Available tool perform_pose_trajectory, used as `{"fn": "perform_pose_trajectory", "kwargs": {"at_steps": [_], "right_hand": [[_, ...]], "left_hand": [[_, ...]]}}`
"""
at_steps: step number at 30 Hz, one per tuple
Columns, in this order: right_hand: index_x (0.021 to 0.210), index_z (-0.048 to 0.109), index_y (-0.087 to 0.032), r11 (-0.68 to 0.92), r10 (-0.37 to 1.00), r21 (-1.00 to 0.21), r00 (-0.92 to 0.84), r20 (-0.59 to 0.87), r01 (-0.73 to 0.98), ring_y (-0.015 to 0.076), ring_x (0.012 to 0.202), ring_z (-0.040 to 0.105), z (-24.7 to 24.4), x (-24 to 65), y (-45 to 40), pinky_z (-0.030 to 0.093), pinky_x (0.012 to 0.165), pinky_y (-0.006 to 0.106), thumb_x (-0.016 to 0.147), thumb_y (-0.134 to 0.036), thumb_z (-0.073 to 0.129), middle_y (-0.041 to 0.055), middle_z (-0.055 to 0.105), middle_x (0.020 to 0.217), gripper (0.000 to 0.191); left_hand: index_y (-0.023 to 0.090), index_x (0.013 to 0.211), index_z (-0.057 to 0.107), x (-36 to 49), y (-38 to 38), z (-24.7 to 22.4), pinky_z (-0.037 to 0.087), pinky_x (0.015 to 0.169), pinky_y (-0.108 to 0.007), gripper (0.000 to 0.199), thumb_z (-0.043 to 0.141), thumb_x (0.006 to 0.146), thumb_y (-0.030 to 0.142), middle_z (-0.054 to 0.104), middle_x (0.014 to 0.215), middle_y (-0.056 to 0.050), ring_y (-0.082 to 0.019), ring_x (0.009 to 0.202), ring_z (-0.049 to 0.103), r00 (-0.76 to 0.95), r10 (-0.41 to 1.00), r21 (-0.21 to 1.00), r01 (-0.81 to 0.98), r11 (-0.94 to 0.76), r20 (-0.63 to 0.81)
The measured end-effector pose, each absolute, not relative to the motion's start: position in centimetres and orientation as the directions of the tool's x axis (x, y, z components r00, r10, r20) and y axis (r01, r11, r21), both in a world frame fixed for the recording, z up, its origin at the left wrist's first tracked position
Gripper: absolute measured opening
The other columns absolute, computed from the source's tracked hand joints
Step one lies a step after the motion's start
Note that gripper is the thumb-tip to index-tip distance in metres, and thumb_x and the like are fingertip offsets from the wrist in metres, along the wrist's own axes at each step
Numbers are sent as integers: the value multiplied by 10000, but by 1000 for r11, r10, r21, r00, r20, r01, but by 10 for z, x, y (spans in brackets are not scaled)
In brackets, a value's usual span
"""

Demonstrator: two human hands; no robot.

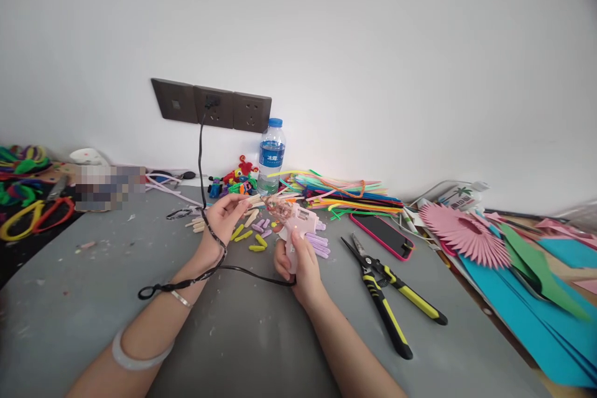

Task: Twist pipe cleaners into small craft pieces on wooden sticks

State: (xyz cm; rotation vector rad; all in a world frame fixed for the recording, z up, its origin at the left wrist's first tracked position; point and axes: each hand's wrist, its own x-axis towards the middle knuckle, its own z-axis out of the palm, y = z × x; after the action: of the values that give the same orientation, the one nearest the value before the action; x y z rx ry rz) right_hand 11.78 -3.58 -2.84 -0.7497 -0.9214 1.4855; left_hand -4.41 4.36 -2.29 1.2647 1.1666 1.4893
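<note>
My right hand [302, 261] is wrapped round the grip of a pale pink glue gun [304, 219], whose patterned front end points left. Close to the nozzle, my left hand [224, 222] has its thumb and fingertips pressed together; what they pinch is too small to make out. A black cord [200, 161] runs from the wall socket, across my left wrist, to the bottom of the glue gun's grip. Between and behind the hands lie short fuzzy pipe cleaner pieces: yellow-green ones [243, 236], purple ones [319, 245] and beige ones [198, 224].
Pliers-like cutters [382, 283] and a pink-edged phone [383, 236] lie right of my right hand. Behind stand a water bottle [272, 158] and a pile of long pipe cleaners [347, 193]. Scissors [41, 214] are far left; blue paper [527, 317] lies far right.
</note>
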Motion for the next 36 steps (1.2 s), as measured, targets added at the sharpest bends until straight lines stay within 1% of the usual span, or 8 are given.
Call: {"fn": "perform_pose_trajectory", "kwargs": {"at_steps": [7,12,18,27,30,36], "right_hand": [[987,572,-188,-33,991,-885,-132,32,-465,49,314,238,-25,118,-36,150,350,191,904,-626,516,-114,362,457,449],[977,562,-181,-37,992,-882,-125,25,-470,43,306,233,-26,118,-35,163,344,181,891,-635,533,-122,358,444,463],[987,567,-177,-42,991,-881,-130,22,-471,38,304,240,-28,119,-35,169,341,170,903,-617,529,-121,364,447,450],[958,565,-168,-37,991,-884,-129,27,-466,31,310,245,-28,119,-36,179,340,161,905,-607,531,-120,369,449,443],[960,564,-169,-33,993,-896,-115,20,-443,34,310,260,-29,119,-35,188,340,162,894,-614,540,-120,374,451,451],[942,561,-168,-23,997,-915,-79,10,-404,34,313,264,-26,118,-34,193,336,166,857,-646,569,-124,375,446,485]], "left_hand": [[179,857,716,-43,40,-17,588,667,-322,500,772,654,632,748,790,-64,-232,772,716,-159,964,974,-44,-222,213],[165,861,721,-44,40,-17,591,691,-322,478,768,677,603,750,799,-71,-229,781,714,-151,962,972,-30,-232,225],[173,860,736,-45,41,-20,583,675,-304,431,767,693,569,734,776,-52,-202,739,686,-159,955,966,-20,-257,250],[163,865,734,-45,42,-20,583,667,-298,443,766,695,570,735,759,-56,-205,744,694,-171,951,965,-11,-262,256],[166,863,727,-45,41,-19,580,658,-298,434,756,710,571,738,773,-63,-208,746,697,-180,942,959,19,-283,282],[176,831,719,-45,39,-15,586,690,-298,334,745,755,501,745,824,-68,-211,786,713,-156,923,936,74,-344,352]]}}
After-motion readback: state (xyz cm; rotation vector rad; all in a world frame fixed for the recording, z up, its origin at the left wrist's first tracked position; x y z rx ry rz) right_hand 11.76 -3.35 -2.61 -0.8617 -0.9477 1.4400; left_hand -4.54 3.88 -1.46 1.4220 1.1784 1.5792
